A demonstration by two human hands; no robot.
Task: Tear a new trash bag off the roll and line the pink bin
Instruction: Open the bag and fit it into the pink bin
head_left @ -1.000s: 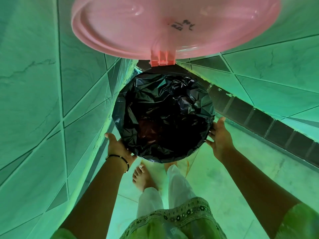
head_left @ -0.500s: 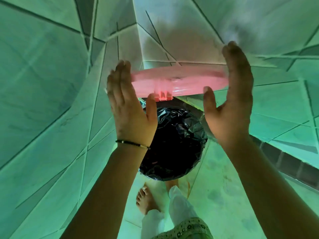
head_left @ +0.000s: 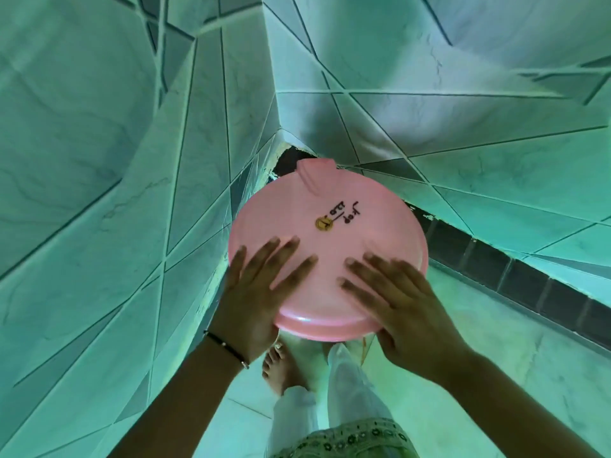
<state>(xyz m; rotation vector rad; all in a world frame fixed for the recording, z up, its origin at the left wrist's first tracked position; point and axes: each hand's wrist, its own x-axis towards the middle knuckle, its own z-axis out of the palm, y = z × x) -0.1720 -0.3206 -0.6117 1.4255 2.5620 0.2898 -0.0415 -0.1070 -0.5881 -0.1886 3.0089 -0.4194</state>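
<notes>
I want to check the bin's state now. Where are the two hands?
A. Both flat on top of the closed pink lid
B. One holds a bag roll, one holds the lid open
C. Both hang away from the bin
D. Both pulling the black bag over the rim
A: the left hand and right hand lie spread on the closed pink lid; no bag shows.

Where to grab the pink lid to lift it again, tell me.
Take the pink lid by its near rim, from the person's side, between left hand and right hand. The hinge tab sits at the far edge, so it likely swings up from the near one.
</notes>
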